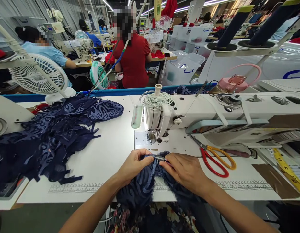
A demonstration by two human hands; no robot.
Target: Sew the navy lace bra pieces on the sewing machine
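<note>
While your left hand (136, 164) pinches the navy lace piece (139, 187) between thumb and fingers, your right hand (186, 168) grasps a slim metal tool (159, 158), its tip beside your left thumb. The lace spreads below both hands at the bench's (111, 149) near edge; scissors (205, 149) lie to their right, the sewing machine (154, 119) beyond.

White fan (39, 75) is standing beyond fingers (145, 160), leftward; red-shirted person (134, 63) is facing away, farther ahead; navy thread cones (232, 29) are rising beyond, rightward; yellow measuring tape (288, 170) is lying far right.
</note>
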